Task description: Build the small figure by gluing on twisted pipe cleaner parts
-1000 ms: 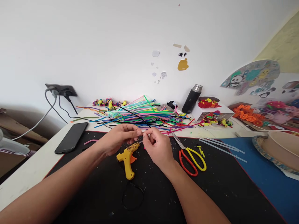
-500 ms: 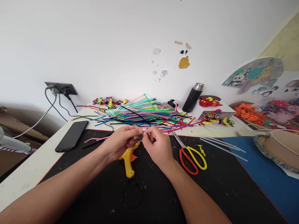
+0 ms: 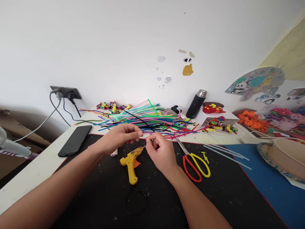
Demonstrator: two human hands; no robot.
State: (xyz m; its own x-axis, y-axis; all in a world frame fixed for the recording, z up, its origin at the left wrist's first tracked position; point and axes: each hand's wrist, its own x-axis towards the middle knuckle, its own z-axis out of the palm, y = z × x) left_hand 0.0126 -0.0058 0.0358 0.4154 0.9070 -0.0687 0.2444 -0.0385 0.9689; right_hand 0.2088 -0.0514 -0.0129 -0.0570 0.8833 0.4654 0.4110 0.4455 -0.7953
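My left hand [image 3: 124, 137] hovers over the back of the black mat [image 3: 100, 194], thumb and forefinger closed in a pinch. Just to its right, my right hand [image 3: 160, 149] is curled, its thumb pressed to the forefinger. A tiny thin bit shows between the two sets of fingertips, too small to name. Below the hands lies a yellow hot glue gun [image 3: 131, 165] with an orange trigger, its nozzle pointing up toward the right hand. Scissors [image 3: 190, 159] with one red and one yellow handle rest right of my right hand, beside a small yellow piece [image 3: 204, 157].
Behind the mat spreads a pile of colourful pipe cleaners [image 3: 140, 117]. A black phone [image 3: 75, 140] lies at left, a black flask [image 3: 196, 104] stands against the wall. Clear glue sticks [image 3: 227, 153] and a round basket [image 3: 269, 159] are at right. The glue gun's cord [image 3: 146, 203] loops in front.
My hands have drawn slightly apart, the left shifting left and uncovering more of the glue gun. The view has tilted up a little.
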